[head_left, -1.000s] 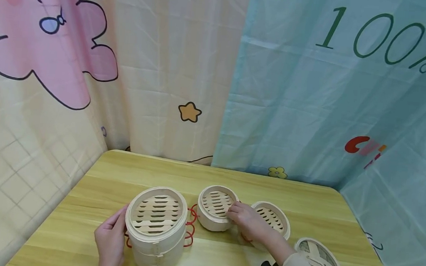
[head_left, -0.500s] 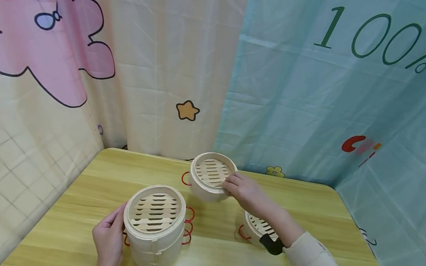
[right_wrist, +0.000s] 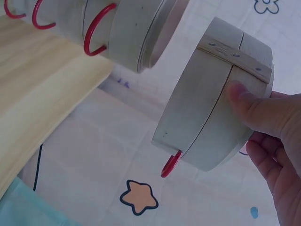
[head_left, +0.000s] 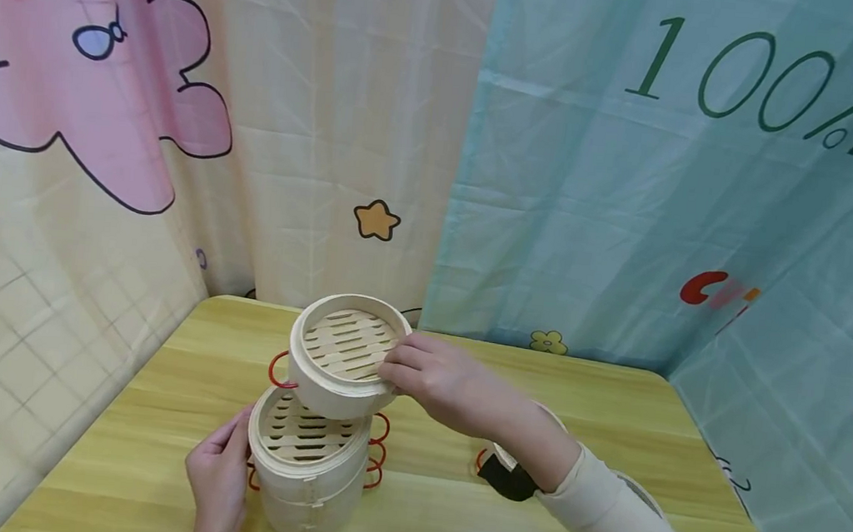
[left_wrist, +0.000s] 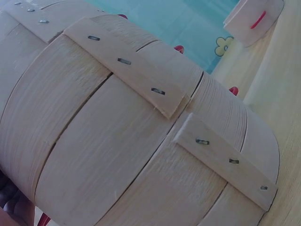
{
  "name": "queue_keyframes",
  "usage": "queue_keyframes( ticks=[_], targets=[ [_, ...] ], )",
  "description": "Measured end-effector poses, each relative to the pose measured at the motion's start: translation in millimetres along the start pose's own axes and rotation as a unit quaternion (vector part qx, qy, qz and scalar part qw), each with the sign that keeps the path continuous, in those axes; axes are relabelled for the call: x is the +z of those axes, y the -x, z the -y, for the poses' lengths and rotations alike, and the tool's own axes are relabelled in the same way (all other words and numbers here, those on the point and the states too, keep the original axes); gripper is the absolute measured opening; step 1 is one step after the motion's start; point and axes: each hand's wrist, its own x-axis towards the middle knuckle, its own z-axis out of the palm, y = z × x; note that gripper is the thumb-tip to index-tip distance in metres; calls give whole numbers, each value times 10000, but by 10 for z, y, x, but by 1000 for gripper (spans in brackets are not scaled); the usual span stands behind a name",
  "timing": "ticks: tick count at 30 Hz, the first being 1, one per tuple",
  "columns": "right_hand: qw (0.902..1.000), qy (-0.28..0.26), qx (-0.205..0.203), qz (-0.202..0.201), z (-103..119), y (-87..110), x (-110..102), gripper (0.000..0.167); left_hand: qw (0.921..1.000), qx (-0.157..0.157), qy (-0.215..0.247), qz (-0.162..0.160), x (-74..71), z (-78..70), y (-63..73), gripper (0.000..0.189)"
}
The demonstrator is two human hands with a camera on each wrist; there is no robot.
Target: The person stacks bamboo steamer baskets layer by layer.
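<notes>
Right hand (head_left: 443, 380) grips a basket (head_left: 326, 390), left hand (head_left: 218, 471) touches the stack (head_left: 314, 495).

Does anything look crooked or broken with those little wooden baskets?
Nothing looks plainly broken or spilled. The round, pale bamboo basket in the right hand is out of line with the upright, pale bamboo stack beside the left hand, but that seems natural: it's being held in midair.

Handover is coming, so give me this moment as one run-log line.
right hand: holds steamer tier, raised near steamer stack | left hand: touches stack's side | stack: upright on table | tier-stack contact: none visible
</notes>
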Motion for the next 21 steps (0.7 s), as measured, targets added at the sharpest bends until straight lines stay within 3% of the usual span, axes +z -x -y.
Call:
queue_keyframes(
  ticks=[7, 12, 15, 17, 19, 21],
  targets=[
    [9994, -202, -166, 225, 125, -97, 99, 19, 9999, 126, -27, 33, 44, -75, 28, 26],
    [9988, -327, -176, 318, 171, -92, 164, 19, 9997, -76, -4, 237, 132, -370, 186, 15],
    [9983, -420, -196, 354, 190, -92, 189, 18, 9996, -240, -118, 72, 216, -591, 309, 5],
    [9979, -510, -198, 356, 203, -97, 200, 18, 9994, -321, -85, 0, 253, -721, 379, 10],
    [9975, -584, -213, 346, 219, -109, 208, 19, 9993, -350, -107, -87, 276, -791, 413, 15],
    [9973, -610, -241, 334, 237, -126, 212, 19, 9991, -401, -39, -142, 259, -765, 397, 15]
  ],
)
